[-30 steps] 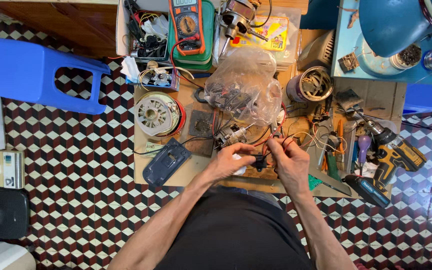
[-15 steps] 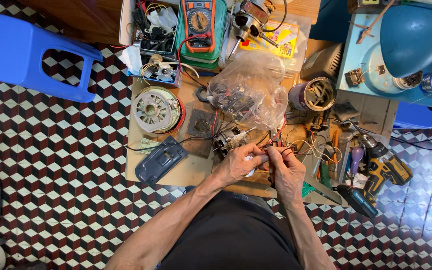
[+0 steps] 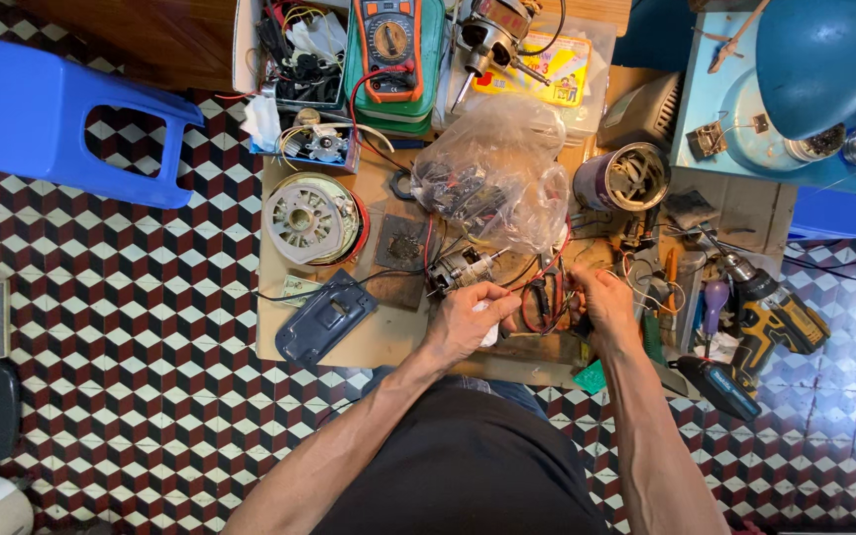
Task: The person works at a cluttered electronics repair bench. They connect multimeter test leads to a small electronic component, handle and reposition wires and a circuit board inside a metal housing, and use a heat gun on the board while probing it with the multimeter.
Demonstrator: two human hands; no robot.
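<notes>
My left hand (image 3: pixel 470 319) and my right hand (image 3: pixel 598 301) meet over the front of a low wooden board (image 3: pixel 369 337). Between them both pinch a small dark part with red and black wires (image 3: pixel 539 297). A small white piece shows under my left fingers. Just beyond my left hand lies a small metal motor (image 3: pixel 456 267) with a shaft. Exactly what each finger grips is hidden.
A clear plastic bag of dark parts (image 3: pixel 492 183), a round motor stator (image 3: pixel 309 218), a dark blue plastic cover (image 3: pixel 324 319), an orange multimeter (image 3: pixel 393 40), a tin of bits (image 3: pixel 631 178) and a yellow cordless drill (image 3: pixel 760 327) crowd the board. A blue plastic stool (image 3: pixel 52 114) stands left on the chequered floor.
The view has shifted, so the board sits a little further left and lower. My hands have stayed together on the wired part, with only small finger movements.
</notes>
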